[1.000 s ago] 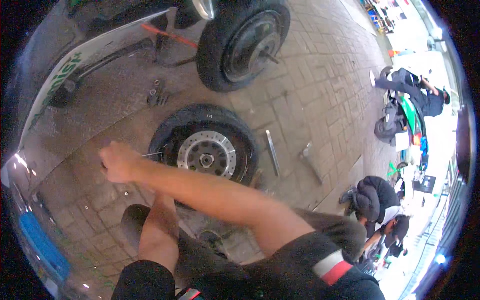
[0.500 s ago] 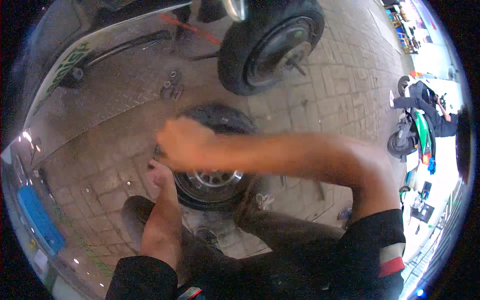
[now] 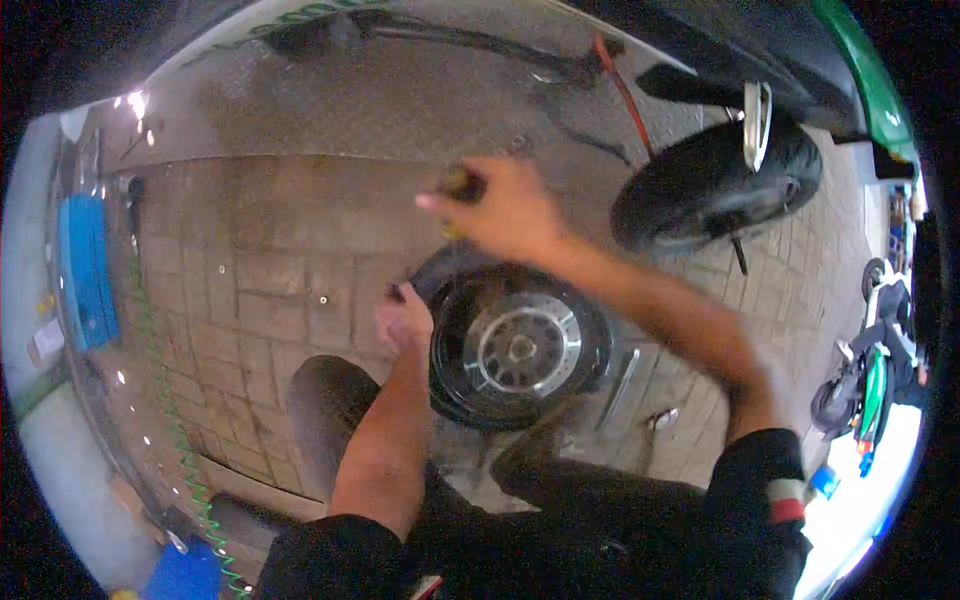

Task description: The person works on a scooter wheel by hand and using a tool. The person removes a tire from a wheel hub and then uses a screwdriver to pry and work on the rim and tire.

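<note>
A scooter-type wheel point(image 3: 455, 385) lies flat on the paving between my knees, its shiny brake disc point(image 3: 562, 345) facing up. At the tyre's left edge, my left hand point(image 3: 405, 320) is closed around something dark that mostly hides in the fingers. Beyond the wheel's far edge, my right hand point(image 3: 510, 212) is raised, blurred by motion. Its fingers wrap round a short dark and yellow object point(image 3: 462, 187), too smeared to name.
A vehicle with another mounted tyre point(image 3: 665, 195) and a metal stand point(image 3: 757, 130) is at the far right. A thin metal bar point(image 3: 620, 390) lies right of the wheel. Blue bin point(image 3: 88, 270) and green coiled hose point(image 3: 165, 400) are at left; small nuts point(image 3: 323, 300) dot the paving.
The view has turned, so the scene sits further right. My right hand has moved up and away from my left hand, toward the wheel's far side. My left hand stays at the tyre's edge.
</note>
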Demonstrator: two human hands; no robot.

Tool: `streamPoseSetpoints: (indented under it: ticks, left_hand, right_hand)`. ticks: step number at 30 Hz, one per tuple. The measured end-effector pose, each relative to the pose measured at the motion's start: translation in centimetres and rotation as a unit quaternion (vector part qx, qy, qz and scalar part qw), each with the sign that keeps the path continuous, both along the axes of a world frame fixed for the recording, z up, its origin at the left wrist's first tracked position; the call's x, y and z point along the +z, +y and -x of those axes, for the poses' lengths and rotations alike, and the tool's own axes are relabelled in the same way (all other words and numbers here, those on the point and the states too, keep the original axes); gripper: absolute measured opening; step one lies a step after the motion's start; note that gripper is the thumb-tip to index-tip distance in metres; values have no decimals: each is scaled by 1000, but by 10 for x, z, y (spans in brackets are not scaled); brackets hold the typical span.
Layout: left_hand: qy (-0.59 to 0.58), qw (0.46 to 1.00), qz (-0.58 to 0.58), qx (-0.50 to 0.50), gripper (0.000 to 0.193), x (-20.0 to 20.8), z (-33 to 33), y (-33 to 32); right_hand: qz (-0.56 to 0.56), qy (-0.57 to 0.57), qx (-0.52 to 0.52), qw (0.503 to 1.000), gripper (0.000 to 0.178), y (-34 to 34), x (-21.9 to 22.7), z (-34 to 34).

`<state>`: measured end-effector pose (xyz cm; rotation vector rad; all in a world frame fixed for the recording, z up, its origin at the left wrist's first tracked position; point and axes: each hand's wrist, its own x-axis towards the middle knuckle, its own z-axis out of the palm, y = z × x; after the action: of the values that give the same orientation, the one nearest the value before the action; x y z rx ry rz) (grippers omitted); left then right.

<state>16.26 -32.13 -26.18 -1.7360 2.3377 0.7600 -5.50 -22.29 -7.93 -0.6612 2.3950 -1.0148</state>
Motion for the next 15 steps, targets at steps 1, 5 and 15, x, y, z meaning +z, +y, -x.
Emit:
streamPoseSetpoints:
  ticks: [1,5,15]
  left_hand:
    - [1,1000,-14,15,64,5,2,-2]
    - [10,995,-79,58,58,20,6,-7]
    - [-45,998,-8,48,51,-3,-13,0]
  right_hand:
    - [-8,141,7,990,67,-21,-9,-9]
    - [98,19,-49,994,68,-58,-30,-26]
    - [93,96,23,991,48,-3,85,-7]
